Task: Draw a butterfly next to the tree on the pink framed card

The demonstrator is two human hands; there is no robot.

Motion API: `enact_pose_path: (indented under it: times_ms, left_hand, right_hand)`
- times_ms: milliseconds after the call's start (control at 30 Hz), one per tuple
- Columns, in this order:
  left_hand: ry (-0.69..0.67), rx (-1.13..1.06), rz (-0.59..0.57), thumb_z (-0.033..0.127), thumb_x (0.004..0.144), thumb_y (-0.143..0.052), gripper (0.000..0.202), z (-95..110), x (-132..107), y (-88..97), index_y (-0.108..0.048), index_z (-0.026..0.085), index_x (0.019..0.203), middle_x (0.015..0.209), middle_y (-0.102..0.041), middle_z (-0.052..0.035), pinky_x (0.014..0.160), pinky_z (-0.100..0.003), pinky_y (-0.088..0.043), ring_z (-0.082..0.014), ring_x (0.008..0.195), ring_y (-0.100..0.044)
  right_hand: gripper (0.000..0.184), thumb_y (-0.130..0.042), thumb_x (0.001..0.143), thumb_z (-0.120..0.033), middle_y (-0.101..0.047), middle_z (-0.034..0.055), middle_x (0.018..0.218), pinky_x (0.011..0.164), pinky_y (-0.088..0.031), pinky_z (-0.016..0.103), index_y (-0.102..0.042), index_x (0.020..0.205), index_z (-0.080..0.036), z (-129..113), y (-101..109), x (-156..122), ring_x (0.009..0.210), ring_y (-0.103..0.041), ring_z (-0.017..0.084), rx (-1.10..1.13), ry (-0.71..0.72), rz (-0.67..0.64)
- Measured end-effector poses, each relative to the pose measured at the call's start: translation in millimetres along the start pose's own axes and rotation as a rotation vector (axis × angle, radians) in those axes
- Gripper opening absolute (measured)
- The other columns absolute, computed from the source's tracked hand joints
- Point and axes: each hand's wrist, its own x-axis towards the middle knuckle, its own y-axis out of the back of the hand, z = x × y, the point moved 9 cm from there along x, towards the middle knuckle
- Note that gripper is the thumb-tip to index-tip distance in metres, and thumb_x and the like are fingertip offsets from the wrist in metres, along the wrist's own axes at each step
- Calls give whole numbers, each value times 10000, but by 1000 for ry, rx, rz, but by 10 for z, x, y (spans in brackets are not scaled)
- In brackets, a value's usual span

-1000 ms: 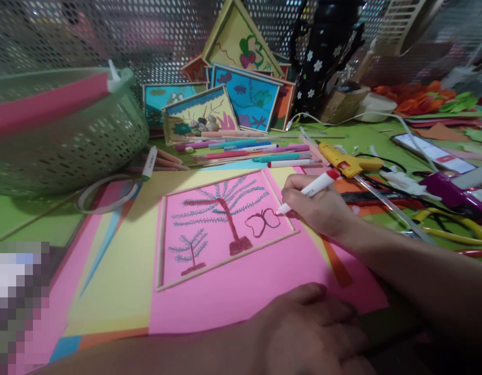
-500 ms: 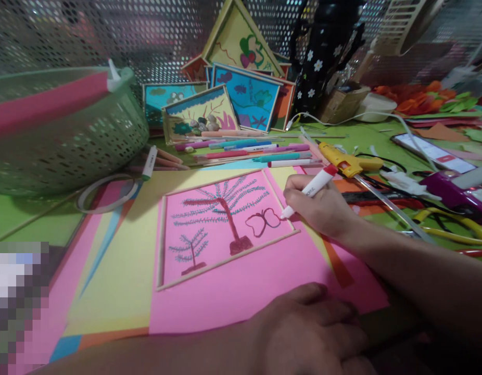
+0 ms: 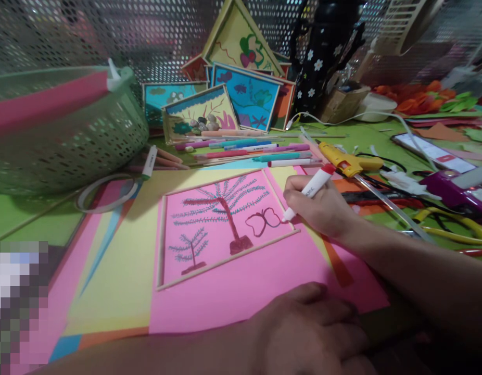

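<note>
My right hand (image 3: 317,208) is closed around a white marker (image 3: 317,183) with a red end. The marker's tip is at the right edge of a butterfly outline (image 3: 263,221), close to the stick frame (image 3: 227,258). That frame borders a drawing on pink paper (image 3: 210,307), with a dark red tree trunk (image 3: 230,221), fine green leaves and a smaller plant (image 3: 193,252). Across the near edge lies my left forearm, and my left hand (image 3: 311,333) rests flat on the paper's lower right, fingers spread and holding nothing.
A green basket (image 3: 108,130) stands at the left, beside a roll of white tape (image 3: 85,200). Several markers (image 3: 244,151) lie behind the drawing, below framed pictures (image 3: 244,96). To the right are a yellow glue gun (image 3: 348,161), yellow-handled scissors (image 3: 452,232) and a phone (image 3: 434,151).
The marker's tip has shifted very slightly to the right, away from the butterfly's wing. My left hand stays in place.
</note>
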Motion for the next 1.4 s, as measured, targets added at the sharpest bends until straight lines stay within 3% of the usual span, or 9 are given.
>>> enact_pose_path:
  times_ms: [167,333,500,700,1000,1400]
  left_hand:
    - [7,-11,-28,318,1026,-416,308,12,-7,-12,-681,254,882,1053,-716,108,858,-269,-443,-115,1067,-599]
    - [3,-11,17,312,1040,-374,350,-3,-4,20,-677,250,875,1047,-716,109,878,-267,-434,-109,1064,-597]
    - [12,-11,-37,347,1022,-428,310,-5,20,-21,-679,260,861,1018,-719,116,850,-268,-436,-111,1048,-600]
    - [0,13,16,320,1041,-365,357,14,-1,39,-683,263,889,1042,-716,113,878,-268,-433,-111,1069,-592]
    - [-6,13,-31,337,1028,-406,311,2,14,-17,-686,272,908,1071,-715,118,904,-276,-439,-115,1102,-590]
    - [-6,8,-14,295,1034,-382,337,-7,15,4,-689,264,896,1048,-721,109,883,-275,-459,-116,1069,-608]
  right_hand:
    - [300,-477,696,-142,-406,-41,385,446,-269,259,-341,440,-221,-3,-9,-3,437,-385,104,-5,-13,-18]
    - [293,-469,696,-140,-411,-40,386,426,-262,251,-350,441,-220,-16,-26,-4,426,-385,98,53,12,-30]
    - [284,-473,696,-144,-410,-38,390,425,-268,246,-375,439,-215,-6,-39,-9,429,-387,97,72,-14,-31]
    - [257,-475,697,-173,-385,-44,416,417,-253,242,-384,461,-214,17,-77,-26,440,-352,91,107,-6,-59]
    - [207,-474,693,-220,-384,-51,424,402,-276,230,-390,503,-219,51,-129,-41,434,-396,96,181,-2,-98]
    - [188,-492,732,-247,-485,-34,467,427,-308,231,-451,552,-211,43,-172,-43,469,-439,103,184,46,-136]
